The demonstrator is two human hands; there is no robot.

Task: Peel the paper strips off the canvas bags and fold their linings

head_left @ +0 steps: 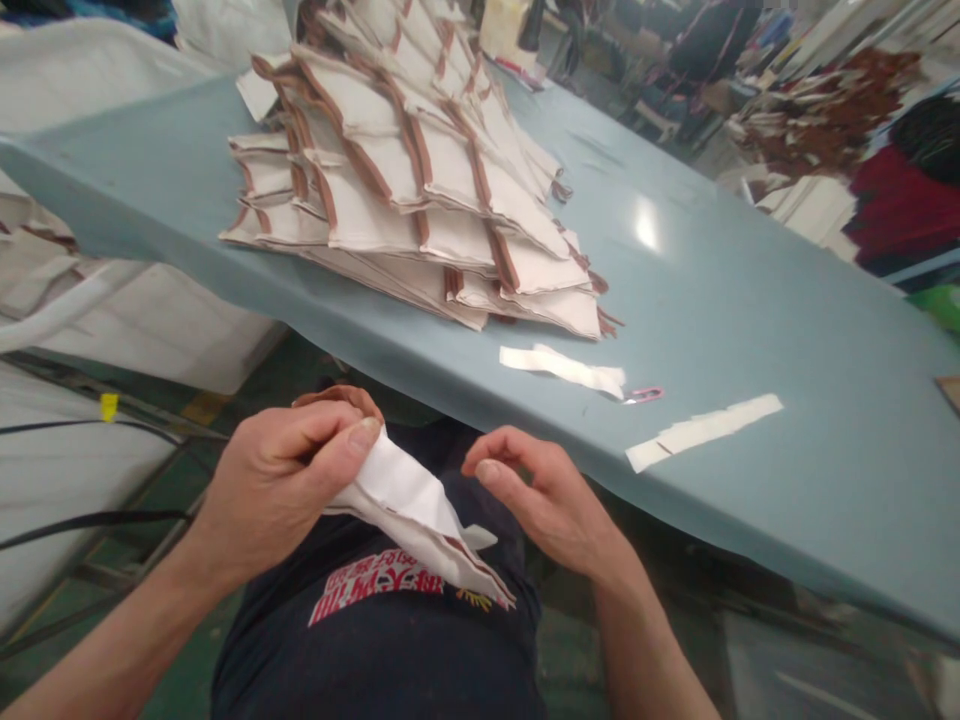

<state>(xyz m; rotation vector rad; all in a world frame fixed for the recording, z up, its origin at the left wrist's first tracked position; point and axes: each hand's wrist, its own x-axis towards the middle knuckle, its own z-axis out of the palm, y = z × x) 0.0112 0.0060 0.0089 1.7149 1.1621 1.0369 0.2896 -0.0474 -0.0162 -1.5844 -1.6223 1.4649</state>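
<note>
My left hand [281,480] is closed on a folded white fabric piece [409,490] with brown edging, pinching its upper end between thumb and fingers. The piece slants down to the right in front of my dark printed clothing, and a small pale tab [480,538] sticks out near its lower end. My right hand [544,495] is just right of the fabric, apart from it. Its fingers are loosely curled, with a gap between thumb and forefinger and nothing visible in them.
A large pile of cream fabric pieces [375,195] with brown edging lies on the blue-green table [675,310]. Nearer the front edge are two pale strips of labels [562,370] and small pink-handled snips [646,395]. More brown and cream material [832,120] is stacked at the far right.
</note>
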